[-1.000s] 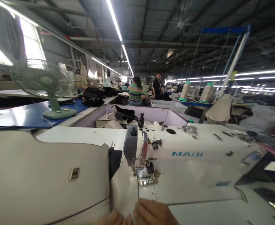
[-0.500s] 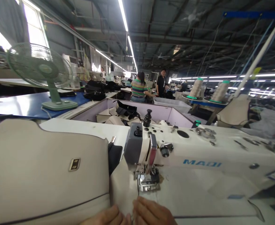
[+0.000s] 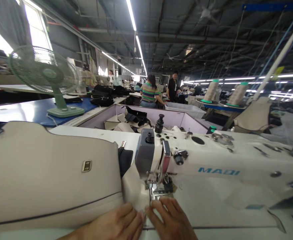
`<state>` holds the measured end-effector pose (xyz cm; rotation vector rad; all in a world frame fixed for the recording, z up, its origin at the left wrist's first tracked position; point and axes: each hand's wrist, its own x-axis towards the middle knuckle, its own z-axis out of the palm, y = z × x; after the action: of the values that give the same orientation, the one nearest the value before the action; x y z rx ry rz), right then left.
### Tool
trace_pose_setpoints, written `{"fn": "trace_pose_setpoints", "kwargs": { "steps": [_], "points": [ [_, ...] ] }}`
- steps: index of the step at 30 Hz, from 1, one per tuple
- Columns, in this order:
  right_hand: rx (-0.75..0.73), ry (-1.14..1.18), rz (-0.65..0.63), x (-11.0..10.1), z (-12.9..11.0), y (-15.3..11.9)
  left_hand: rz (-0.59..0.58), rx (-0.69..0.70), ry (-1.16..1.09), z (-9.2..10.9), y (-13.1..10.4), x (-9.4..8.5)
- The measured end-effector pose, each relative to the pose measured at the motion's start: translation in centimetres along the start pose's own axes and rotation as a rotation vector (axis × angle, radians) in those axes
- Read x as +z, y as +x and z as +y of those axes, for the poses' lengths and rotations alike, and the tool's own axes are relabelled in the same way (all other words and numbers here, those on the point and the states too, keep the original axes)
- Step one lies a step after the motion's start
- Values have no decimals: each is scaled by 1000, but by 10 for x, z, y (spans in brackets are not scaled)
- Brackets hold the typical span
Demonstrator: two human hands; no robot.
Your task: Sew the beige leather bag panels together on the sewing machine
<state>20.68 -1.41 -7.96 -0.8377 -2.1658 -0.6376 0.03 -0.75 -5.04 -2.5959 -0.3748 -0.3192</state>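
A beige leather-like piece (image 3: 134, 186) with a dark edge runs up to the presser foot (image 3: 160, 191) of a white sewing machine (image 3: 211, 156). My left hand (image 3: 121, 220) is closed in a pinch on this piece, just in front of the foot. Close against it, my right hand (image 3: 171, 220) has bent fingers pressed on the dark edge, its fingertips almost at the foot. A larger beige panel (image 3: 54, 173) with a metal clasp plate (image 3: 86, 166) spreads over the left of the table. The needle tip is hidden.
A green desk fan (image 3: 59, 96) stands on a blue table at left. Behind the machine, a lilac-walled bin (image 3: 193, 123) contains beige and black pieces. Thread cones (image 3: 237, 95) stand at right. Two people (image 3: 148, 91) are further back.
Both hands have moved forward, closer to the presser foot, and more of them shows. The beige panel and its clasp plate have shifted slightly up and right in view, while the camera has moved a little.
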Motion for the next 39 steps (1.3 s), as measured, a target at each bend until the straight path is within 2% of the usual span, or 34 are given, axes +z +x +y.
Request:
{"fn": "trace_pose_setpoints", "kwargs": {
  "steps": [6, 14, 20, 28, 39],
  "points": [
    [13, -20, -131, -5, 0, -2, 46, 18, 13, -6, 6, 4],
    [62, 71, -256, -5, 1, -2, 3, 32, -8, -20, 13, 17],
    [98, 19, -278, 3, 0, -4, 11, 5, -28, -28, 16, 21],
    [145, 76, -274, -3, 0, -1, 47, 12, -10, -35, 18, 32],
    [195, 130, -289, -3, 1, -5, 11, -21, -1, -39, 20, 40]
  ]
}}
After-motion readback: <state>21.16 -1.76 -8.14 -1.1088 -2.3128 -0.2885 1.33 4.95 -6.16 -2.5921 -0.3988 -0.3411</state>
